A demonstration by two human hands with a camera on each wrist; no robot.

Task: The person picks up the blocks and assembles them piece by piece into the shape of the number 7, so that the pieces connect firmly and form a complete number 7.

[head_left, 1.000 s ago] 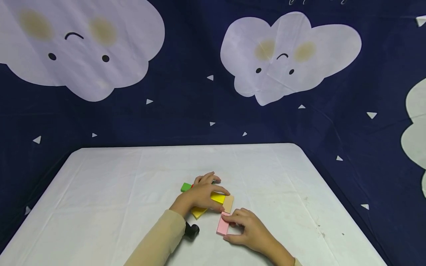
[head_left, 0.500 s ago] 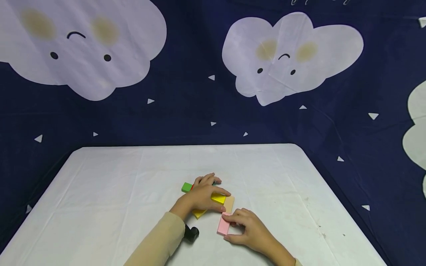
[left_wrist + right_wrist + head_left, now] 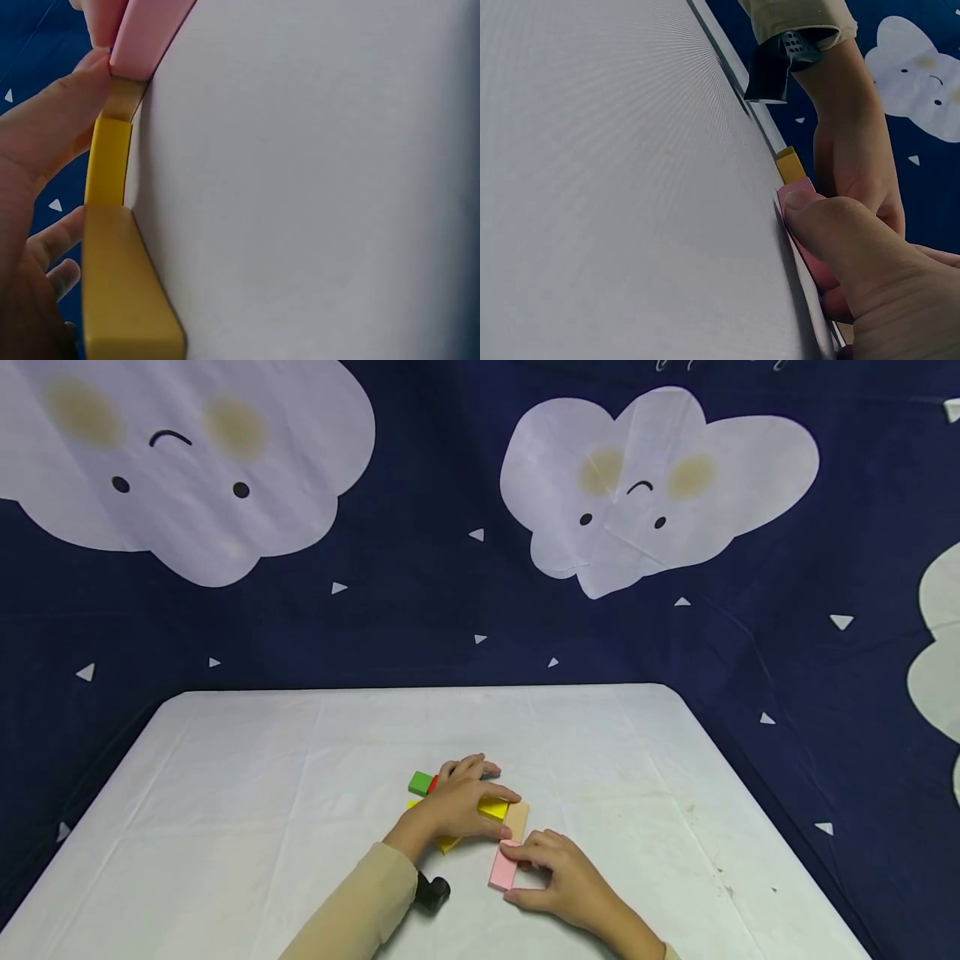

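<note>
On the white table, a row of toy blocks lies partly under my left hand (image 3: 453, 806). Its thumb and index finger span the two ends of a tan block (image 3: 516, 820), pinching it. A yellow block (image 3: 492, 808) adjoins the tan one, and a second, darker yellow block (image 3: 124, 281) follows in the left wrist view. My right hand (image 3: 562, 877) pinches a pink block (image 3: 502, 867) between thumb and fingers. The pink block's far end meets the near end of the tan block. The left palm hides the middle of the row.
Beyond the left wrist, a green block (image 3: 420, 782) and a red block (image 3: 432, 785) peek out. A black wrist camera (image 3: 432, 893) sits under the left sleeve. Behind the table (image 3: 247, 760) hangs a dark blue cloth (image 3: 420, 610) with printed clouds.
My left hand has shifted very slightly, and a bit of yellow and more of the red block now show beside its wrist. The right hand and the pink block stay almost still.
</note>
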